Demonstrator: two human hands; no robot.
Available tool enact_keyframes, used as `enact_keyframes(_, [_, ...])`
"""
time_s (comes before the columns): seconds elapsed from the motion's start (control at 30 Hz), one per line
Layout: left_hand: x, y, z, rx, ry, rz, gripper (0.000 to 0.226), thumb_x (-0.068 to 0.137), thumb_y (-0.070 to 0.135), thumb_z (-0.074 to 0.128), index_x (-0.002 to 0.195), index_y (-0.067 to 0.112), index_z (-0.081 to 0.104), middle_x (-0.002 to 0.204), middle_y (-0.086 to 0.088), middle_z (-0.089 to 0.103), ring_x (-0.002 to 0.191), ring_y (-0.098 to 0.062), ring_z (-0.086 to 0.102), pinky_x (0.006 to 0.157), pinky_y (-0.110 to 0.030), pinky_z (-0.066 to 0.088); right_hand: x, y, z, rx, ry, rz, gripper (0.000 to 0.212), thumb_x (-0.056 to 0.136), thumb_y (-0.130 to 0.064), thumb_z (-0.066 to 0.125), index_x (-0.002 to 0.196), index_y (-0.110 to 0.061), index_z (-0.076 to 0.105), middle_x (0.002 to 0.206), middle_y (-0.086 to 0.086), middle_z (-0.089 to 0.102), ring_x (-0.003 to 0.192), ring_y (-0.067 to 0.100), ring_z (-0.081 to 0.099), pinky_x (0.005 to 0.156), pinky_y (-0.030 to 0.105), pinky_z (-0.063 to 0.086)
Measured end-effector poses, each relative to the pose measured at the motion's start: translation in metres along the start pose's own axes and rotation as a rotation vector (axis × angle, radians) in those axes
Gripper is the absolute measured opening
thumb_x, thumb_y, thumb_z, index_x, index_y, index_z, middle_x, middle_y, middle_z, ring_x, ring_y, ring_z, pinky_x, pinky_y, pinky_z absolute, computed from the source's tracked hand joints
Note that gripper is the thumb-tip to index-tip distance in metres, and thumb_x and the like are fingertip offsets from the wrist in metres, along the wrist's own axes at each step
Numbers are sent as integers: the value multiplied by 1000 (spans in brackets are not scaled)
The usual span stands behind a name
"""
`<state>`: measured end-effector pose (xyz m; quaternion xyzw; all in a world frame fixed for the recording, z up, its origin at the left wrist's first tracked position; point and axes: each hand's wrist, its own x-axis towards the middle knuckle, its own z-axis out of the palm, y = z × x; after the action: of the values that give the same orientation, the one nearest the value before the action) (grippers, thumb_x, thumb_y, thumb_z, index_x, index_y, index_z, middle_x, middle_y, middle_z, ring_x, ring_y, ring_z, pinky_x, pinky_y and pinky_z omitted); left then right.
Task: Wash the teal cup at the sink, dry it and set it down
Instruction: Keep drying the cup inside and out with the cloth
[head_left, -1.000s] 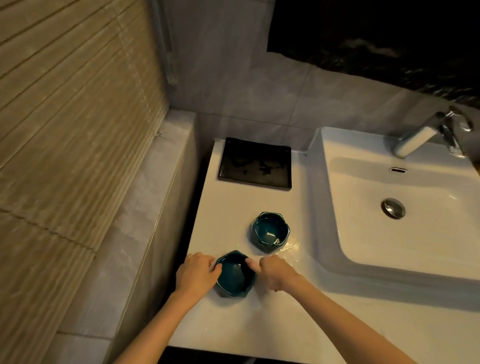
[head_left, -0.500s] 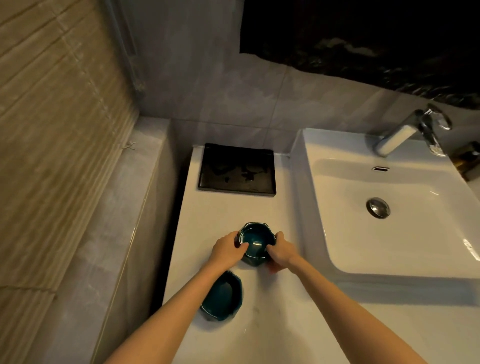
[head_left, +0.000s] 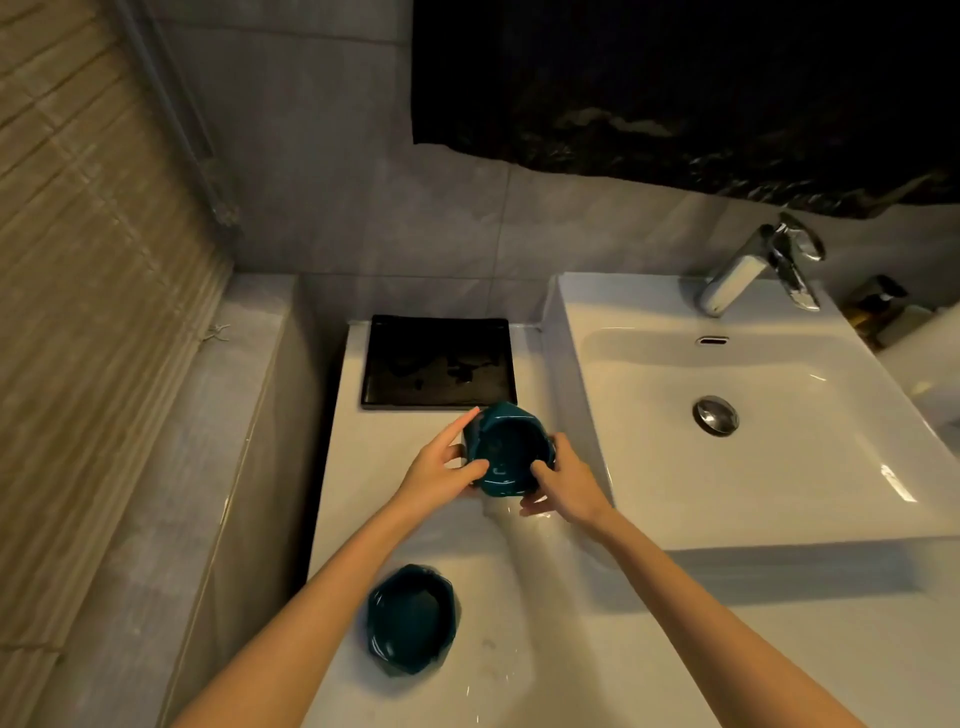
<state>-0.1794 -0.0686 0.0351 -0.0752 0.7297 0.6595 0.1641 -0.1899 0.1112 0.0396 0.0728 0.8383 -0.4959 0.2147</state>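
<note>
Between black tray (head_left: 439, 364) at 12 and sink (head_left: 779, 478) at 3: teal cup (head_left: 506, 452) looks lifted off the desk (head_left: 519, 597), tipped, mouth toward me. Both left hand (head_left: 436, 467) and right hand (head_left: 566, 483) hold it, fingers (head_left: 457, 428) wrapped on opposite walls. Glazed ceramic by the look: stiff, some heft, chips if knocked on the basin. Desk shows wet patches, so probably slick. Best grip: faceted side walls, two-handed, not the thin rim. Second teal dish (head_left: 413, 621) sits at 6.

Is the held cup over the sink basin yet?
No: the left hand and the right hand hold the cup above the counter, left of the sink.
</note>
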Motion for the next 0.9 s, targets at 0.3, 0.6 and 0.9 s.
enact_keyframes(0.3, [23,88,62,19,-107,259,79,76,-14,56,134,38,42,126,-1,51,111,-19,57,76,-28,58,-21,-27,-106,6,129,-237,34,92,-4,42,122,-20,37,109,11,60,79,26,69,60,32,60])
enact_keyframes(0.6, [47,145,165,147,-113,546,60,77,-12,62,115,32,48,113,25,51,108,-10,53,80,-14,50,-21,-9,-222,-46,253,-466,38,90,-1,48,114,-29,37,109,4,64,86,20,67,73,45,58])
enact_keyframes(0.9, [59,157,235,425,31,781,55,78,3,71,125,19,48,122,4,55,111,-11,53,93,-29,52,-12,25,-294,-226,368,-759,49,92,1,51,124,-31,32,105,4,57,90,20,58,74,44,55])
